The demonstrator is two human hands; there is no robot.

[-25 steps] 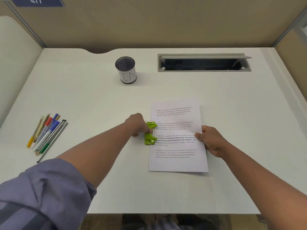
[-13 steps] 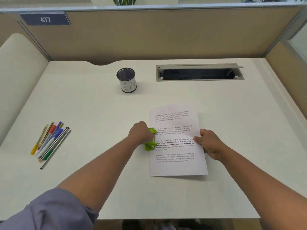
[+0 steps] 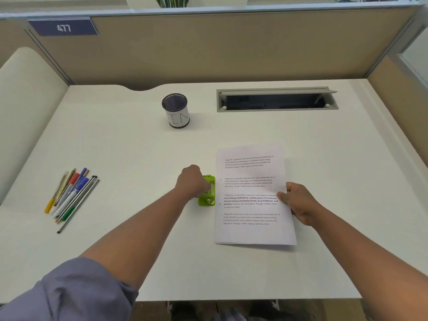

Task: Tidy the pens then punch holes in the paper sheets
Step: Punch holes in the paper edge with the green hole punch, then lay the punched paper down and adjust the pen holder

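Observation:
A stack of printed paper sheets [image 3: 252, 212] lies on the white desk [image 3: 129, 144], right of centre. Two small punched holes show near its left edge. My right hand [image 3: 298, 205] pinches the sheets' right edge. Just left of the paper sits a green hole punch [image 3: 207, 193], now off the sheets, with my left hand [image 3: 192, 183] closed on it. Several pens and pencils [image 3: 70, 194] lie loose in a bundle at the desk's left. A black mesh pen cup [image 3: 176, 111] labelled "IN" stands at the back centre and looks empty.
An open grey cable slot [image 3: 276, 99] is set in the desk at the back right. Beige partition walls [image 3: 208, 47] enclose the desk on three sides. The desk's front edge runs just below my arms.
The punch was over the paper's left edge; now it sits beside the sheets, which have slid slightly right. The camera tilted up, showing more of the partition.

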